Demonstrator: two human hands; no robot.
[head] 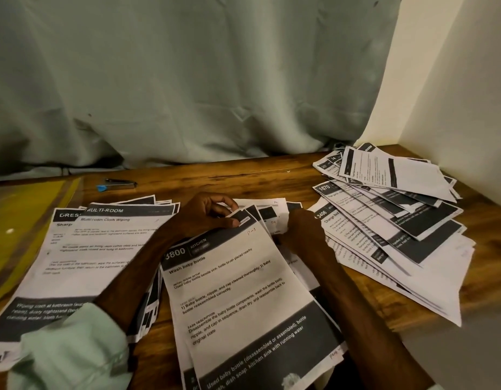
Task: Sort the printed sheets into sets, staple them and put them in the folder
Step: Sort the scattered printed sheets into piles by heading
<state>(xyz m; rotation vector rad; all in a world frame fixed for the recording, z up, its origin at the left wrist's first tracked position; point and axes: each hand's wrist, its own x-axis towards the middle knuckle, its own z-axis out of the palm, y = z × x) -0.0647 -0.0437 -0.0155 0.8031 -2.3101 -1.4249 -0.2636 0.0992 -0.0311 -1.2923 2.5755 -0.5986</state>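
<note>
The person's left hand (207, 213) is pinching the top corners of the middle pile (235, 291), lying between the left stack (102, 249) and the fanned pile (398, 215); right hand (300, 229) is digging in beside it, grip hidden, can't tell. Piles are overlapping, so sheets could be sliding into wrong sets

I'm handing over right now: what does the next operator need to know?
Left hand pinches the top corner of the middle stack.
Right hand sits at the stack's fanned tops, with its fingers hidden.
The left pile and the fanned right pile lie either side.
The stapler lies at the back, the folder far left.
Sorting is under way; stapling and filing appear still to do.
</note>
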